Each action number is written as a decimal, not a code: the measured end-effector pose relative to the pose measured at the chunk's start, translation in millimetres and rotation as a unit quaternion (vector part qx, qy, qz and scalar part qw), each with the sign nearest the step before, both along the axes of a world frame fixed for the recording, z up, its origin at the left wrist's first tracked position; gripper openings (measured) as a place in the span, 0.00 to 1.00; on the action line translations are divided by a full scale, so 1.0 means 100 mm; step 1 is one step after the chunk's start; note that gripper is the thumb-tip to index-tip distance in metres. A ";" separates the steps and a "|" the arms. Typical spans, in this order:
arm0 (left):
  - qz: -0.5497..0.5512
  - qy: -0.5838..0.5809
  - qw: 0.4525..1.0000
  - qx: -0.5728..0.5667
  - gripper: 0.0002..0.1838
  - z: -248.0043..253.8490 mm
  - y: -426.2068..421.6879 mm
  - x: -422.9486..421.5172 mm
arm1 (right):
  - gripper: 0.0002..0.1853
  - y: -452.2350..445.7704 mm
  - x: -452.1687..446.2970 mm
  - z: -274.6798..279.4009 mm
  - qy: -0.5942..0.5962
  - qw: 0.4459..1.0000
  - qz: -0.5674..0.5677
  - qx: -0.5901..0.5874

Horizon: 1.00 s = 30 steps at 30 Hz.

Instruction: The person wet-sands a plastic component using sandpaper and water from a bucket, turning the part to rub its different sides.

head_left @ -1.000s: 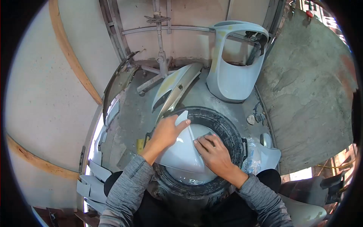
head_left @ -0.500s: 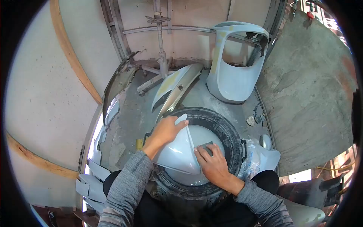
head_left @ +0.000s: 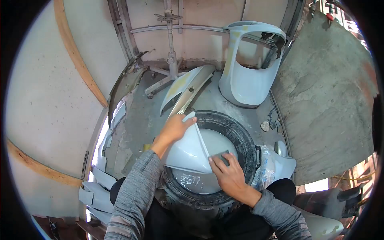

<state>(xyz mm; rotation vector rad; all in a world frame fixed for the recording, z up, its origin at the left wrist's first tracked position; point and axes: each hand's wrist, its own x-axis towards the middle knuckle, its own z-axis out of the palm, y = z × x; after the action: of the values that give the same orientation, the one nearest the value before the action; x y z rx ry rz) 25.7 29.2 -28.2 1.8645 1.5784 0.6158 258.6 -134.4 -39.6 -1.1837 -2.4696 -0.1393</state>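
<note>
My left hand (head_left: 173, 131) grips the upper end of a glossy pale grey body panel (head_left: 187, 154), its thumb over the pointed tip. The panel is tilted above a round black tub (head_left: 249, 141) that holds cloudy, whitish water (head_left: 200, 183). At the panel's lower right edge, my right hand (head_left: 231, 176) pinches a small dark grey sanding pad (head_left: 222, 155) between thumb and fingers. Part of the pad is hidden under those fingers.
Behind the tub lie a curved panel with yellowish patches (head_left: 185, 85) and a large pale fairing (head_left: 244, 90) with an opening. A metal stand (head_left: 171, 60) rises at the back. More panels (head_left: 98, 196) lean at left; a plastic-wrapped piece (head_left: 267, 170) sits at right.
The panel has risen a little in my left hand, so more water shows below it. My right hand has shifted slightly right with the sanding pad.
</note>
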 end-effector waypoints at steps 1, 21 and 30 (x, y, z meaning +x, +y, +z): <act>0.005 -0.047 0.998 -0.033 0.31 0.04 0.01 -0.03 | 0.24 -0.05 0.03 -0.04 0.007 1.000 -0.001 -0.002; -0.051 0.013 0.999 0.012 0.33 -0.21 -0.22 0.36 | 0.21 0.78 -0.06 -0.25 0.029 0.996 -0.027 0.085; 0.056 -0.085 0.991 -0.082 0.23 -1.37 -0.12 0.34 | 0.19 1.02 0.46 -1.60 0.264 0.754 -0.308 -0.517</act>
<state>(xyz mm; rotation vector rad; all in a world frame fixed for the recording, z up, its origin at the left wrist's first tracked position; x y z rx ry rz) 59.9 17.0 -164.9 1.5690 1.5786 0.6553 305.1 -32.9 -199.8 -2.0323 -1.4611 1.3500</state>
